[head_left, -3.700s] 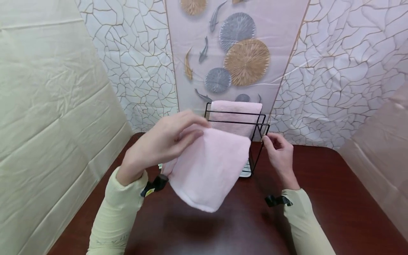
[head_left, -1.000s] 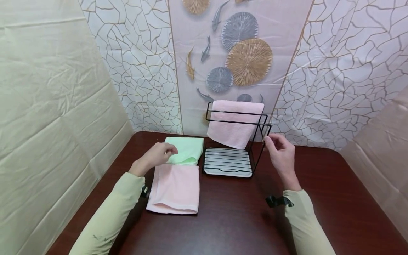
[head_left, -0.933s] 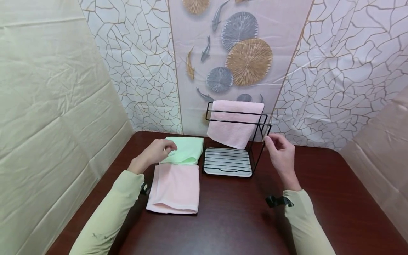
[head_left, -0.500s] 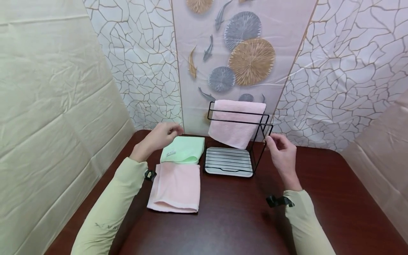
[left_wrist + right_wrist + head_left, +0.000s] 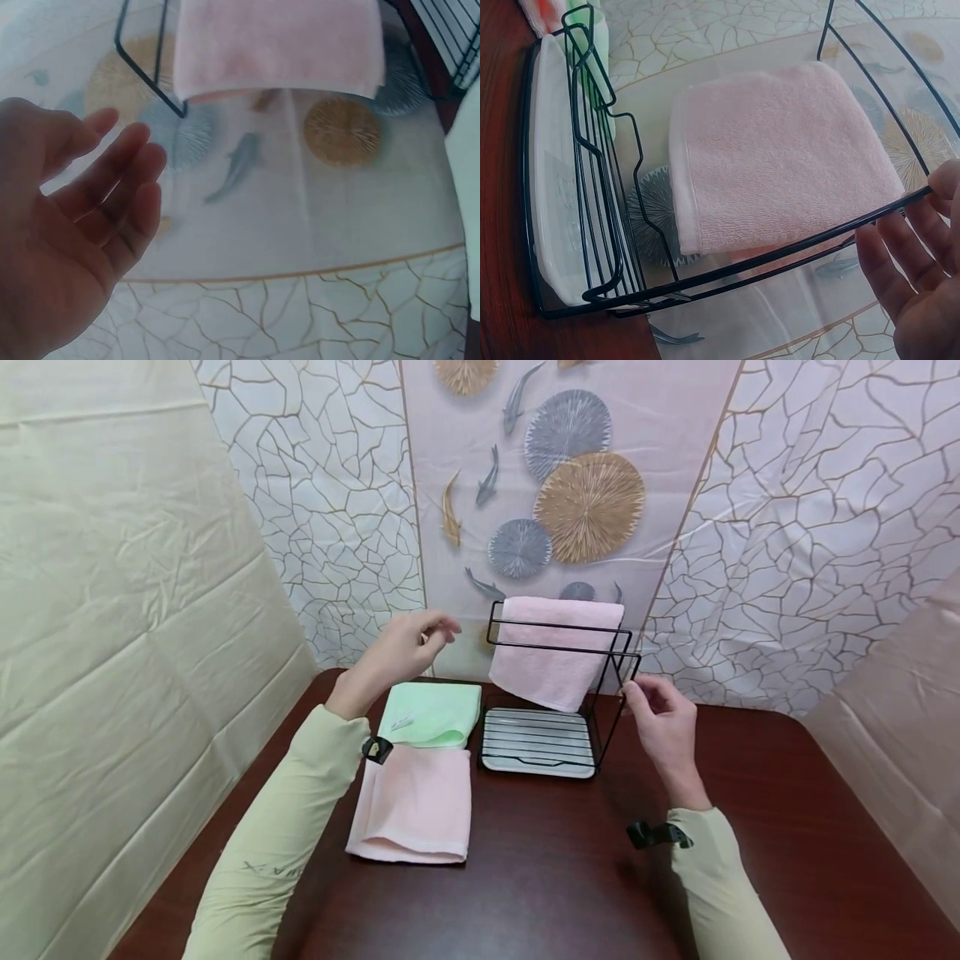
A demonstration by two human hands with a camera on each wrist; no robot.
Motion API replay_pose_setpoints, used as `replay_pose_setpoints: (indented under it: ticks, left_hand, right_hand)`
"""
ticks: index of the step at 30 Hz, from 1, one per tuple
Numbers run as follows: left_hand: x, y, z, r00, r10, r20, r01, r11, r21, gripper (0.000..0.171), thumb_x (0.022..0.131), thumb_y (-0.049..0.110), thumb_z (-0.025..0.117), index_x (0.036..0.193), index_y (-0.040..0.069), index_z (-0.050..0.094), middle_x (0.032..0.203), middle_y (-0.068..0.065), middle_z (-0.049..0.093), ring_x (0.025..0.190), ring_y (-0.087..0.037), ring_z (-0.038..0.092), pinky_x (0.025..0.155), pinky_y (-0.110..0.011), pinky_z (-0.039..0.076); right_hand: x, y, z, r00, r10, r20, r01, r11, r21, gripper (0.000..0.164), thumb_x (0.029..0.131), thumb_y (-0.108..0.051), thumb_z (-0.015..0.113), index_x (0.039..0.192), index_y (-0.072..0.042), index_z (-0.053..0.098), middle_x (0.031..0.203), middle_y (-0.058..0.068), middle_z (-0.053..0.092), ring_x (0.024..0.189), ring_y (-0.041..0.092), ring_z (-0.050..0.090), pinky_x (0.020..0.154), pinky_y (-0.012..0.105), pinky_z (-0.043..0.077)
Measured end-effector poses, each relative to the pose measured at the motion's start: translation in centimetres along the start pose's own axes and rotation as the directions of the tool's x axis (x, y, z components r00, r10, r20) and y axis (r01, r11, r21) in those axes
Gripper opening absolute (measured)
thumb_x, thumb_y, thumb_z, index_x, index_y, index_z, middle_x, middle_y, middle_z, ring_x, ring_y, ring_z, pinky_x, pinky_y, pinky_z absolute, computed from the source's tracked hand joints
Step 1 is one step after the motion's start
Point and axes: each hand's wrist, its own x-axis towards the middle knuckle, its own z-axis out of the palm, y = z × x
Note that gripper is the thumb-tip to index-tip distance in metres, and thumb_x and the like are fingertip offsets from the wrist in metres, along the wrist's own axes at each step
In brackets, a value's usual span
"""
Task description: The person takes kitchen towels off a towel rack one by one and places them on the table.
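Note:
My left hand (image 5: 405, 650) is in the air left of the black wire rack (image 5: 558, 650), fingers loosely bent, holding nothing; the left wrist view shows its palm and bare fingertips. With thumb and fingers my right hand (image 5: 663, 718) pinches the rack's right front upright, as the right wrist view shows closely. A pink towel (image 5: 780, 157) hangs folded over the rack's back bar. Below my left hand a folded green towel (image 5: 435, 710) lies on the table, a small label on it. In front of that lies another folded pink towel (image 5: 420, 802).
A white tray (image 5: 536, 743) sits in the rack's base under black wires. The dark red-brown table (image 5: 555, 877) meets a patterned cloth backdrop (image 5: 337, 527) behind, with a pale cloth wall (image 5: 135, 610) on the left.
Earlier my left hand held up a pink towel; that towel now lies on the table. Since then the hand has risen from the green towel, forward and right. My right hand stays on the rack.

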Motion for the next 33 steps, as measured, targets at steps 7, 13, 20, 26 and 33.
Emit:
replay_pose_setpoints:
  ticks: [7,13,20,26,33]
  left_hand:
    - [1.4,1.5,-0.2,0.996,0.038,-0.080,-0.039,0.999,-0.012,0.023,0.099,0.016,0.052,0.116,0.011,0.067,0.106,-0.007,0.074,0.092,-0.018,0.067,0.076,-0.034,0.052]
    - [3.3,2.9,0.1,0.987,0.119,-0.113,-0.120,0.993,-0.005,0.021,0.099,0.015,0.055,0.115,0.009,0.067,0.105,-0.009,0.072,0.093,-0.018,0.066,0.079,-0.033,0.052]
    - [5.4,4.5,0.9,0.959,0.243,-0.145,-0.240,0.970,0.039,0.019,0.096,0.008,0.055,0.109,0.006,0.070,0.100,-0.007,0.070,0.093,-0.016,0.063,0.083,-0.026,0.050]
    - [6.7,5.5,1.8,0.963,0.250,-0.104,-0.247,0.968,0.047,0.018,0.096,0.008,0.057,0.106,0.005,0.071,0.101,-0.007,0.070,0.095,-0.017,0.062,0.086,-0.029,0.052]
    - [8.7,5.7,2.4,0.978,0.210,-0.017,-0.209,0.977,0.047,0.020,0.098,0.010,0.054,0.111,0.006,0.069,0.106,-0.007,0.068,0.102,-0.018,0.060,0.093,-0.031,0.049]
  right_hand:
    - [-0.1,-1.9,0.1,1.000,-0.010,0.016,0.010,1.000,-0.026,0.016,0.092,0.003,0.062,0.100,0.017,0.064,0.080,0.025,0.062,0.063,-0.004,0.059,0.057,0.013,0.047]
    - [-0.2,-1.9,0.1,1.000,-0.003,0.004,0.003,1.000,-0.023,0.014,0.092,0.004,0.062,0.099,0.016,0.064,0.078,0.012,0.064,0.062,-0.003,0.059,0.056,0.014,0.047]
    - [-0.1,-1.7,0.3,1.000,0.008,-0.011,-0.008,0.999,0.039,0.016,0.091,0.005,0.063,0.097,0.019,0.063,0.077,-0.002,0.067,0.061,-0.001,0.060,0.058,0.013,0.049]
    - [-0.2,-1.8,0.3,1.000,0.002,-0.001,-0.002,1.000,0.021,0.014,0.091,0.005,0.062,0.098,0.017,0.064,0.079,0.001,0.067,0.062,-0.001,0.061,0.058,0.014,0.050]
    - [-0.1,-1.7,0.2,1.000,-0.021,-0.001,0.021,1.000,0.006,0.014,0.091,0.005,0.062,0.098,0.017,0.064,0.078,0.011,0.065,0.062,-0.003,0.060,0.058,0.014,0.050]
